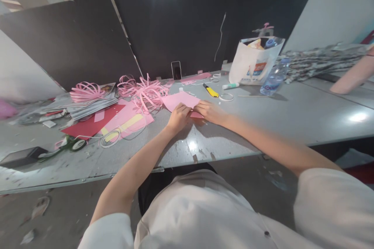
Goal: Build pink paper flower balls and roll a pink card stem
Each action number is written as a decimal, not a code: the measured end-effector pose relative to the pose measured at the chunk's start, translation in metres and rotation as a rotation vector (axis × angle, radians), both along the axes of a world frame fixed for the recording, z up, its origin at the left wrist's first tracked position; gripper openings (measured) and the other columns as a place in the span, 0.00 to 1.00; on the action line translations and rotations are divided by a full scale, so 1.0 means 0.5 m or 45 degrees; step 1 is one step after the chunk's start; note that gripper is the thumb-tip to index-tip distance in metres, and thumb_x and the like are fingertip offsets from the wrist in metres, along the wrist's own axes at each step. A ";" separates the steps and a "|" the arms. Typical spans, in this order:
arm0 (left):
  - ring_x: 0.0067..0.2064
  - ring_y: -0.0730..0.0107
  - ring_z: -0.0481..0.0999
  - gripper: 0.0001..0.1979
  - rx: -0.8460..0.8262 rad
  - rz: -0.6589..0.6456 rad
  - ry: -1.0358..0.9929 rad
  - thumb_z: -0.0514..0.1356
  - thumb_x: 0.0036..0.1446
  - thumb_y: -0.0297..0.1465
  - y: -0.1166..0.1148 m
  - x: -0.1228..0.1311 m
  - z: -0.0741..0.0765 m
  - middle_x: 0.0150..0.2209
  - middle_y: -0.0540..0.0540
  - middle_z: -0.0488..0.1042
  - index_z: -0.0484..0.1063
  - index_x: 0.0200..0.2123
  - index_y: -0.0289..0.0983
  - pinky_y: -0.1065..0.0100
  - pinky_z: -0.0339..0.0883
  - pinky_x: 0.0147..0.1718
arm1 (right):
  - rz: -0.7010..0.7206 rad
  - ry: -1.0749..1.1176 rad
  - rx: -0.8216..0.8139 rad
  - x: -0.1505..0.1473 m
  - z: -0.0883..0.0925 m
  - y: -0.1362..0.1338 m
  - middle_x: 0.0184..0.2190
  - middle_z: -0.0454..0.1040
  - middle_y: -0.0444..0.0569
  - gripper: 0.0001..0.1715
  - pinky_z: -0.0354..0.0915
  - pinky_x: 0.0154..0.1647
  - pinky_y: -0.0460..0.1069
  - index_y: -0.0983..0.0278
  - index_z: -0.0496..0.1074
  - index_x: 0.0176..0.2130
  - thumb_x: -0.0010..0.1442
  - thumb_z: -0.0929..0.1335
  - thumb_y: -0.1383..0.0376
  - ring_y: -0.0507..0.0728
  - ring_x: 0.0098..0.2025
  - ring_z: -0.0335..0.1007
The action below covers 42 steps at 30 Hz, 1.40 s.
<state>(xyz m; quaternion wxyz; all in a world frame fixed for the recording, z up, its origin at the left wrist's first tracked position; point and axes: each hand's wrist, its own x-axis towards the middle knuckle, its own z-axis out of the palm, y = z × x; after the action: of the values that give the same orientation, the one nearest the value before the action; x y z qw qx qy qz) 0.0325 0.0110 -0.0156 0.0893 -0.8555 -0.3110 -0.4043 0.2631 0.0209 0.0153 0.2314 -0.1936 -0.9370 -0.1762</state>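
Note:
A sheet of pink paper point(181, 99) lies on the grey table in front of me, its near edge under my fingers. My left hand point(180, 116) has its fingers curled and pinched on that edge. Close beside it, my right hand point(210, 112) grips the same edge with bent fingers. The two hands almost meet at the fingertips. Just beyond the paper rests a yellow utility knife point(210, 91). A glue stick point(230, 86) and a white ring point(226, 97) lie to the right of the knife.
Pink paper-strip bundles point(149, 93) sit left of the sheet, near red paper point(84, 126) and a wire coil point(111, 139). Scissors point(70, 144) and a dark box point(22, 157) lie far left. A phone point(176, 71) leans at the back. A bag point(254, 62) and bottle point(275, 78) stand right.

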 end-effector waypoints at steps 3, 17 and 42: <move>0.46 0.55 0.76 0.08 0.011 0.002 0.010 0.59 0.73 0.27 -0.003 0.000 0.002 0.38 0.39 0.81 0.80 0.42 0.35 0.56 0.74 0.47 | 0.007 0.027 -0.011 0.000 -0.004 0.003 0.53 0.82 0.64 0.17 0.74 0.59 0.64 0.72 0.77 0.57 0.74 0.65 0.72 0.68 0.58 0.76; 0.45 0.56 0.76 0.10 0.023 -0.032 0.012 0.59 0.73 0.27 -0.004 0.000 0.010 0.36 0.40 0.80 0.80 0.41 0.36 0.58 0.73 0.46 | -0.007 0.075 0.002 0.002 -0.002 0.003 0.52 0.82 0.63 0.16 0.73 0.59 0.63 0.70 0.78 0.55 0.75 0.64 0.71 0.67 0.58 0.76; 0.44 0.56 0.76 0.08 0.031 0.061 0.040 0.62 0.73 0.29 -0.001 0.003 0.008 0.36 0.40 0.82 0.80 0.40 0.35 0.59 0.74 0.44 | 0.070 0.172 -0.021 0.005 0.009 -0.003 0.44 0.83 0.59 0.13 0.73 0.53 0.61 0.68 0.81 0.48 0.74 0.65 0.70 0.66 0.49 0.76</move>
<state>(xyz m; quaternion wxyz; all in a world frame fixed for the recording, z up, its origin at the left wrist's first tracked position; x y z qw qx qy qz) 0.0338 0.0105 -0.0116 0.1141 -0.8529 -0.3250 -0.3923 0.2655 0.0192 0.0200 0.2972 -0.1811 -0.9256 -0.1487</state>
